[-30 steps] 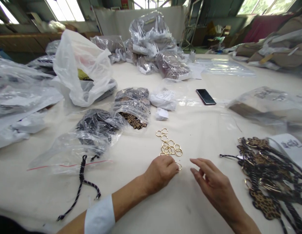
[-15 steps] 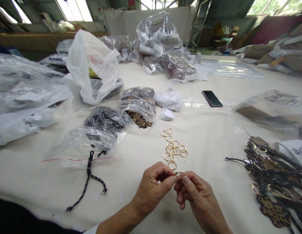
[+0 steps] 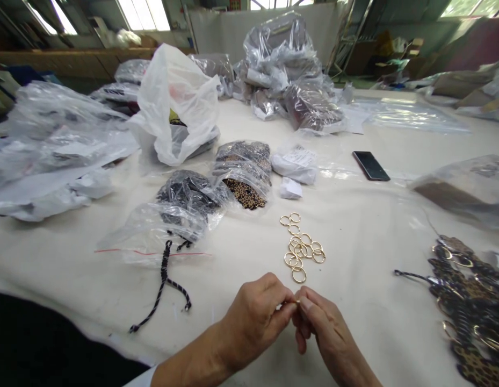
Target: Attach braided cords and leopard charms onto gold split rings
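Observation:
My left hand [image 3: 255, 317] and my right hand [image 3: 322, 330] meet fingertip to fingertip low over the white table [image 3: 366, 226]. Both pinch one small gold ring [image 3: 296, 302] between thumbs and forefingers; only a sliver of it shows. Just beyond my fingers lies a loose pile of gold rings [image 3: 301, 248]. A black-and-white braided cord [image 3: 163, 285] lies to the left of my left hand, its end under a clear zip bag [image 3: 152, 234].
Bags of leopard-print pieces [image 3: 245, 174] and dark cords sit behind the rings. A heap of leopard pieces with cords and rings [image 3: 467, 290] lies at the right. A black phone [image 3: 370, 165] rests farther back. Plastic bags crowd the left and far side.
My left hand picked a ring off the pile's near edge. Both hands then came together around it and drew slightly toward me. The view has drifted left.

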`<state>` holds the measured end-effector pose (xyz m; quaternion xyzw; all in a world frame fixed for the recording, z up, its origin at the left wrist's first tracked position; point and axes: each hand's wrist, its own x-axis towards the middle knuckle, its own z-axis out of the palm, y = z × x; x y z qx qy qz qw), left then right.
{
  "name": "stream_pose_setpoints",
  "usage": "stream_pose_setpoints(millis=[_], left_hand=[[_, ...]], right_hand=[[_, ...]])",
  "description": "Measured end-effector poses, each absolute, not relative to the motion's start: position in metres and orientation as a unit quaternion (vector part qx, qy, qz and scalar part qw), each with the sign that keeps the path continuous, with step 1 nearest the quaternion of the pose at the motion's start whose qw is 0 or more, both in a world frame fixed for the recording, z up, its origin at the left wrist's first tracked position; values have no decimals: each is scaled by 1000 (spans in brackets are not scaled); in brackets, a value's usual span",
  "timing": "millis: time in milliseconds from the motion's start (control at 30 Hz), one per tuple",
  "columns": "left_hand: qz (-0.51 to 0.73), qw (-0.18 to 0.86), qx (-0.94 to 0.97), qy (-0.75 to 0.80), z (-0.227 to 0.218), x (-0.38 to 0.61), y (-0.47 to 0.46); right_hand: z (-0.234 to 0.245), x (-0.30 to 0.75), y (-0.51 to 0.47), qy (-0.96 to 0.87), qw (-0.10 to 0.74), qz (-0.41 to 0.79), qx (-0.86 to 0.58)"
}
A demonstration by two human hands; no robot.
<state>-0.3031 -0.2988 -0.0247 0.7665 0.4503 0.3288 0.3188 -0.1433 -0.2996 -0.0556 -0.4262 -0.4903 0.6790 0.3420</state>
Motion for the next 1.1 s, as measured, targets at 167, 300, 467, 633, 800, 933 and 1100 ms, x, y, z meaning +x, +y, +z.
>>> stream_pose_setpoints(millis=[167, 300, 467, 633, 800, 933, 1100], left_hand=[[348, 349, 729, 474, -29, -304, -297], [351, 427, 658, 512, -32, -304, -296], [366, 443, 617, 538, -35, -301, -296], [372, 429, 619, 542, -36, -300, -294], [368, 409, 629, 549, -35, -303, -292], [379, 363, 667, 528, -37, -306, -284], [402, 353, 665, 521, -40, -317, -271]], right_hand=[[-66, -151, -302, -494, 361, 670, -420], [-74, -156, -302, -435, 405, 697, -402], [-80, -159, -301, -427, 408, 700, -402], [-76, -160, -299, -437, 407, 687, -413], [-71, -158, -294, -491, 329, 657, -468], [-72, -159, -284, -508, 305, 648, -478], [-79, -160, -271, -598, 300, 557, -493]])
